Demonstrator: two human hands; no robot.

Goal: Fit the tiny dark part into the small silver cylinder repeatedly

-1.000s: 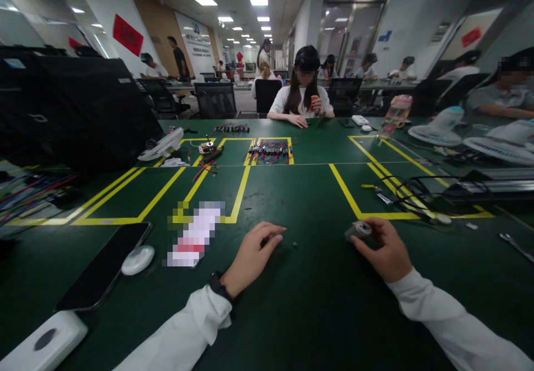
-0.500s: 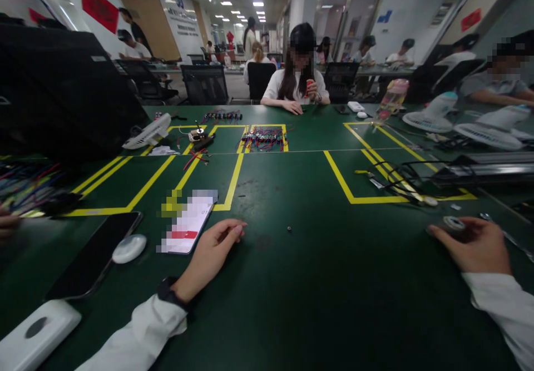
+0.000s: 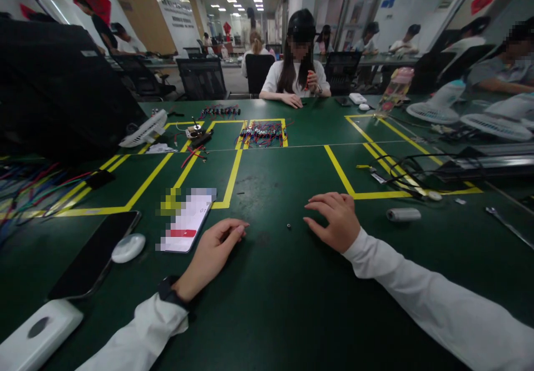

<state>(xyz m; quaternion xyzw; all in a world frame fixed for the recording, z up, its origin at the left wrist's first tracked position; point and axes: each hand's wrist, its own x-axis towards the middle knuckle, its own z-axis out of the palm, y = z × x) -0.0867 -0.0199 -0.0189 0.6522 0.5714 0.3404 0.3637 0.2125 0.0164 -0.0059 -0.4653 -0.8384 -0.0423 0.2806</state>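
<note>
My left hand (image 3: 221,244) rests on the green table beside a lit phone (image 3: 192,215). Its fingers are loosely curled and the thumb lies against them; nothing shows in the grip. My right hand (image 3: 334,221) is open over the middle of the table, thumb and fingers apart and pointing left. Between the two hands lies a small dark ring-like part (image 3: 288,226), perhaps a nut, closest to my right fingertips and touched by neither hand. A grey metal cylinder (image 3: 404,214) lies on its side to the right of my right hand.
A dark phone (image 3: 98,254), a round white case (image 3: 128,248) and a white device (image 3: 39,335) lie left. Bundled wires (image 3: 263,133) sit farther back, black cables (image 3: 400,173) and a wrench (image 3: 511,225) at right. A person (image 3: 296,76) sits opposite, holding something red.
My right hand has let go of the metal cylinder at the right and moved left to the table's middle, its fingers now apart. My left hand has stayed put.
</note>
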